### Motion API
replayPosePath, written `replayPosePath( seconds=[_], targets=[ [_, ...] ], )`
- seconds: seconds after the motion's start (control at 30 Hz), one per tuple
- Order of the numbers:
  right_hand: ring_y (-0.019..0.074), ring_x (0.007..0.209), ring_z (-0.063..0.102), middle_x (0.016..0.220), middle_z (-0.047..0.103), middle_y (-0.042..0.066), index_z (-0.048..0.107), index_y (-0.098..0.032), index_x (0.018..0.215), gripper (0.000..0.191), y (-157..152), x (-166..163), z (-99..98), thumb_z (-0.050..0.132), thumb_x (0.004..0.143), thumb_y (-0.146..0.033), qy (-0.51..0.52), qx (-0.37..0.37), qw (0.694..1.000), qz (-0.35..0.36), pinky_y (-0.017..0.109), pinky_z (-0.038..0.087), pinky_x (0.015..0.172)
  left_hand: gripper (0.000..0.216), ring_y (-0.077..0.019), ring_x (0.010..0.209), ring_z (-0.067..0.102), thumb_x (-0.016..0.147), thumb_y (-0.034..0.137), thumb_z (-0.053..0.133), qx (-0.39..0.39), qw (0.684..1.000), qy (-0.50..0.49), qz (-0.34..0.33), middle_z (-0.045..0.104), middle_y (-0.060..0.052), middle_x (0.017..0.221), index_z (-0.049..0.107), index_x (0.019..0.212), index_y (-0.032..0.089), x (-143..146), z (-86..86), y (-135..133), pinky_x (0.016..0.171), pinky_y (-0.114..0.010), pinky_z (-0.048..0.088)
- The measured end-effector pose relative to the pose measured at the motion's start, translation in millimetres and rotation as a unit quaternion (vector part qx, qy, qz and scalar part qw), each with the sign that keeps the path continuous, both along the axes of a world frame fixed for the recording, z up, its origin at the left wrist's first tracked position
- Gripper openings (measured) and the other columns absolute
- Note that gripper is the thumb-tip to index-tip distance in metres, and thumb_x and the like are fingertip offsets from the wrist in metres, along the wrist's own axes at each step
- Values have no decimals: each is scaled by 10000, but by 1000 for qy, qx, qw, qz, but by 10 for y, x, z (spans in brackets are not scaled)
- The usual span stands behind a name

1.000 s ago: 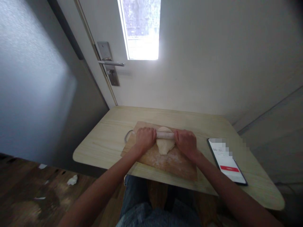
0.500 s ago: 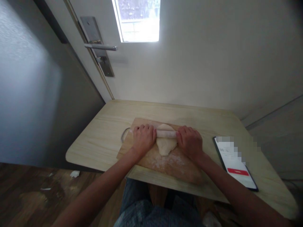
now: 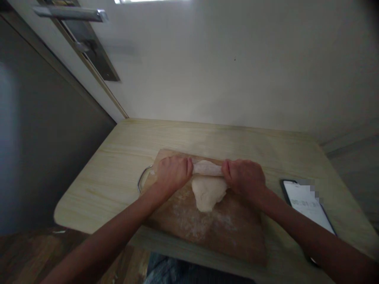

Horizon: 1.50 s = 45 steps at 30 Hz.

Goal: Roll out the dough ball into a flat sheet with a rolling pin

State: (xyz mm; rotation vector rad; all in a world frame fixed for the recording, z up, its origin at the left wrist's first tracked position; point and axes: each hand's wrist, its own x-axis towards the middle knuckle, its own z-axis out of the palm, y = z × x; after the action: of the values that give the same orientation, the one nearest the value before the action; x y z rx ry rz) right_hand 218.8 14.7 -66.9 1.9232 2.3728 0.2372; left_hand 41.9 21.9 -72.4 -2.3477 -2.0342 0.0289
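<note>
A pale rolling pin (image 3: 207,169) lies across a flattened piece of dough (image 3: 208,193), near the dough's far edge. My left hand (image 3: 174,170) is closed round the pin's left end, and my right hand (image 3: 245,175) grips its right end. Only the pin's middle shows between the two fists. Beneath the dough is a wooden cutting board (image 3: 237,240) dusted with flour, with a metal ring handle at its left side. The dough has an uneven outline and narrows toward me.
The board rests on a light wooden table (image 3: 100,185). To the right lies a phone (image 3: 308,205) with a lit screen, partly covered by my right forearm. Behind the table stands a pale door with a metal lever handle (image 3: 71,14).
My view has tilted down and come closer, so the door window has nearly left the picture. Both hands still grip the pin, which stays over the dough's far part.
</note>
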Motion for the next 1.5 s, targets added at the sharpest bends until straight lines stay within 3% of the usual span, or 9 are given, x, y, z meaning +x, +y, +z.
replayPosePath(
  seconds=[0.13, 0.3, 0.63, 0.9, 1.13, 1.5],
  targets=[
    [175, 551, 556, 633, 625, 86, 623, -161, 678, 462, 93, -11, 88, 195, 813, -270, -9, -48, 999, 20, 263, 266, 470, 569, -222, 656, 579, 824, 365, 149, -17, 1000, 7, -9, 620, -122, 657, 638, 667, 120, -7, 2, 120, 553, -307, 374],
    [185, 591, 572, 676, 633, 79, 622, -167, 709, 409, 173, -7, 125, 233, 796, -259, -11, -74, 997, 32, 259, 269, 459, 545, -219, 658, 587, 826, 325, 161, -23, 999, 15, -45, 630, -124, 671, 646, 692, 118, -21, 25, 196, 575, -313, 385],
    [180, 579, 565, 676, 633, 92, 629, -155, 714, 472, -133, -83, -1, 187, 826, -281, 39, 59, 997, -42, 254, 268, 480, 538, -231, 696, 583, 835, 331, 155, 71, 997, -5, 0, 630, -137, 734, 637, 756, 106, 25, 1, -67, 588, -320, 375],
    [171, 673, 505, 730, 596, 56, 548, -170, 794, 314, -424, -32, -94, 254, 825, -274, 78, 155, 985, 25, 287, 264, 597, 382, -203, 751, 520, 850, 287, 206, 139, 986, -30, -82, 591, -79, 788, 556, 784, 151, -48, -10, -428, 675, -334, 324],
    [195, 808, 427, 802, 561, 58, 504, -155, 812, 253, -513, -23, -218, 290, 827, -289, 104, 195, 975, 30, 364, 193, 815, 285, -215, 802, 462, 844, 291, 248, 158, 984, -20, -84, 547, -62, 836, 507, 802, 181, -62, -42, -589, 697, -357, 292],
    [160, 649, 458, 707, 546, 45, 517, -173, 751, 286, -233, 25, -166, 269, 813, -302, 65, 144, 986, 49, 288, 239, 584, 337, -198, 720, 524, 836, 291, 224, 101, 993, -6, -69, 585, -61, 746, 528, 764, 167, -64, -31, -270, 630, -317, 326]
  ],
)
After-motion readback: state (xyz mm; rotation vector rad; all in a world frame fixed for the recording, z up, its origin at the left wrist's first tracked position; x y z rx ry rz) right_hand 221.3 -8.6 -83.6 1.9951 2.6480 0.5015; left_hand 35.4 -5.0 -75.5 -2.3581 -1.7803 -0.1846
